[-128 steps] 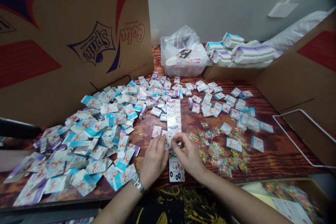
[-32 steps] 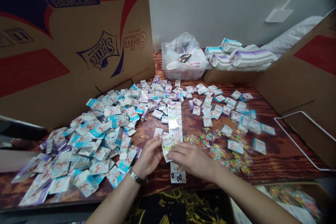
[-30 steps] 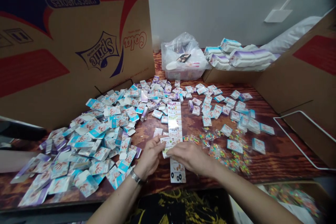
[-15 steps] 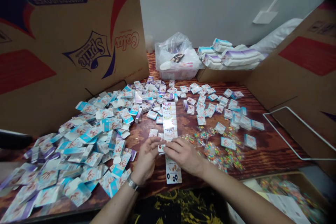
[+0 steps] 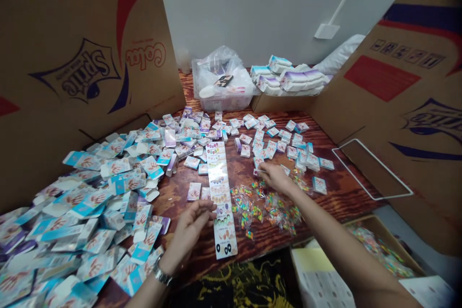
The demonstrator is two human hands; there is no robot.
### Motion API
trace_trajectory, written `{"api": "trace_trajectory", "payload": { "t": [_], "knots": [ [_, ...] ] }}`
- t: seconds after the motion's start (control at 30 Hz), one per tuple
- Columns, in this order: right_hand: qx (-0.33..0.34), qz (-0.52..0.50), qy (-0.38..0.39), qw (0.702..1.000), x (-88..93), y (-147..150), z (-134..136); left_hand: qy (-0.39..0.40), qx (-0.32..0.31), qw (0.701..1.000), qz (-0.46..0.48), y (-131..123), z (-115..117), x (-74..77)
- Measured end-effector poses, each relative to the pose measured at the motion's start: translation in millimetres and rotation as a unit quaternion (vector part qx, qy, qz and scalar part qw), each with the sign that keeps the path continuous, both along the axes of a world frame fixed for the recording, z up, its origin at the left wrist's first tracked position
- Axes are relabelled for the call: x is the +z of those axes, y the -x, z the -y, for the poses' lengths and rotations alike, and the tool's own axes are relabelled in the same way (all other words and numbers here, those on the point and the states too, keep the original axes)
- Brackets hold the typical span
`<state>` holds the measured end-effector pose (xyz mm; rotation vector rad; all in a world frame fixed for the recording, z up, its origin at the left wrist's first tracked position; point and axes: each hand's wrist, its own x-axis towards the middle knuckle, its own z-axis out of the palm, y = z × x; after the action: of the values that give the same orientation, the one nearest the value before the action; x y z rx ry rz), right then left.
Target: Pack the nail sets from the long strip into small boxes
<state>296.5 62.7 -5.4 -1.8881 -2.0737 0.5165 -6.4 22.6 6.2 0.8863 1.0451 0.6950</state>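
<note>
Right hand (image 5: 276, 177) away, box-pile edge (image 5: 258, 161)

Long printed paper strip (image 5: 218, 178) lies flat; small white-blue cartons (image 5: 265, 151) beside it.

Own body, as seen: left hand (image 5: 187, 236) and right hand (image 5: 277, 178) bare, ungloved. Forearms (image 5: 332, 231) bare to frame edge, sleeves not in view. Left wrist: wristwatch (image 5: 162, 275), silver-toned metal link band, dial too small to read. Below table edge, at lap: black cloth (image 5: 238, 284), yellow swirling print, probably my garment, cannot tell for certain.
</note>
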Motion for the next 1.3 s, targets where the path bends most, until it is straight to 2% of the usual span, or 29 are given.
{"api": "trace_trajectory", "payload": {
  "t": [0.1,0.2,0.37,0.47,0.57,0.63,0.67,0.73,0.8,0.83,1.0,1.07,1.17,1.3],
  "knots": [
    [-0.003,0.017,0.010,1.000,-7.5,-20.3,-26.5,0.014,-0.007,1.000,0.001,-3.0,3.1,0.1],
    [0.023,0.027,0.028,0.999,-8.8,-29.1,-42.4,0.016,-0.004,1.000,-0.004,0.8,4.5,0.7],
    [0.131,0.037,0.133,0.982,-10.5,-49.0,-44.9,-0.009,0.011,0.999,-0.035,23.1,4.9,-4.3],
    [0.155,0.050,0.163,0.973,-16.7,-53.5,-44.2,-0.026,-0.005,0.998,-0.063,30.1,9.5,-8.2],
    [0.166,0.068,0.165,0.970,-23.3,-49.9,-47.2,-0.104,-0.044,0.984,-0.136,34.4,13.2,-9.8],
    [0.185,0.079,0.158,0.967,-26.9,-47.4,-50.3,-0.197,-0.053,0.949,-0.242,41.7,11.1,-11.7],
    [0.194,0.084,0.152,0.966,-28.4,-46.8,-51.6,-0.247,-0.048,0.918,-0.306,47.3,8.2,-13.2],
    [0.204,0.093,0.139,0.965,-30.9,-46.4,-52.4,-0.345,-0.040,0.828,-0.439,61.2,-1.5,-16.6],
    [0.202,0.101,0.127,0.966,-32.7,-45.9,-50.7,-0.426,-0.044,0.717,-0.550,75.7,-17.3,-18.9],
    [0.197,0.104,0.120,0.967,-33.2,-45.1,-49.2,-0.438,-0.042,0.692,-0.573,82.1,-27.6,-19.0],
    [0.153,0.099,0.052,0.982,-26.0,-32.9,-43.1,-0.472,-0.053,0.631,-0.614,104.0,-94.8,-8.2],
    [0.133,0.094,0.002,0.987,-16.2,-23.5,-41.1,-0.479,-0.120,0.564,-0.662,109.7,-119.2,-3.1],
    [0.126,0.070,-0.062,0.988,5.2,-2.6,-34.2,-0.485,-0.160,0.559,-0.653,115.5,-141.9,0.9],
    [0.137,-0.027,-0.093,0.986,35.5,36.5,-18.0,-0.484,-0.173,0.582,-0.630,118.4,-149.6,6.5]
  ]
}}
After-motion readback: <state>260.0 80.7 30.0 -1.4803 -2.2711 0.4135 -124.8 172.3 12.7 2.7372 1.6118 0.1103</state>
